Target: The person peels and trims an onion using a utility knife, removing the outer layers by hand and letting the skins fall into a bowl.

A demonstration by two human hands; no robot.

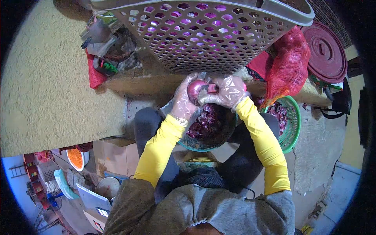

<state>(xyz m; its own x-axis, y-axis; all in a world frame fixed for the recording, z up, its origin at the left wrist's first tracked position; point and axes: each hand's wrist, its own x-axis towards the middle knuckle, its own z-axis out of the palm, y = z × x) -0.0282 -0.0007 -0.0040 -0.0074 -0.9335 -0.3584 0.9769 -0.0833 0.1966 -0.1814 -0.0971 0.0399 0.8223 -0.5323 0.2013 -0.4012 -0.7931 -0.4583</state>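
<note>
Closest, large perforated grey basket (203, 51) with purple contents (202, 6). Lower down, teal-rimmed tub (196, 149) of dark-red peelings (203, 124). Above tub, gloved left hand (184, 101) cupped round red onion (196, 91); gloved right hand (232, 91) curled in beside onion, cannot tell whether pinching anything.

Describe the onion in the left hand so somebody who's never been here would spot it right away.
Find the big perforated basket across the top of the picture. Just below it, the left hand, in a clear glove, holds the onion. It is a round, shiny purple bulb, unlike the loose, flaky skins in the basin below.
</note>
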